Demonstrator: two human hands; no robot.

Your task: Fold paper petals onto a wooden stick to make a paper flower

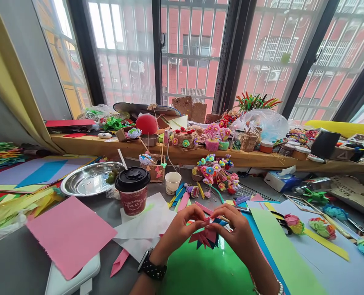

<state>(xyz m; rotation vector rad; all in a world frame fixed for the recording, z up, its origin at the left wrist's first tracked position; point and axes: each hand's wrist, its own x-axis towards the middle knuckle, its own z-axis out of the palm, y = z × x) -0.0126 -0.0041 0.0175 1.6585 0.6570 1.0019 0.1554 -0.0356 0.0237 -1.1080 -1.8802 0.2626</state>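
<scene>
Both of my hands meet over a shiny green surface, holding a folded paper piece made of pink and dark blue pointed parts. My left hand pinches its upper left side between thumb and index finger. From the right, my right hand pinches the same piece near its top, beside a blue point. The fingertips almost touch each other. Behind the fingers, part of the folded piece is hidden. A loose folded pink paper strip lies left of my left wrist.
A lidded cup with a straw stands left, beside a metal plate and a small paper cup. Pink paper lies on a white case. Yarn flowers stand behind my hands. Green paper and paper flowers lie right.
</scene>
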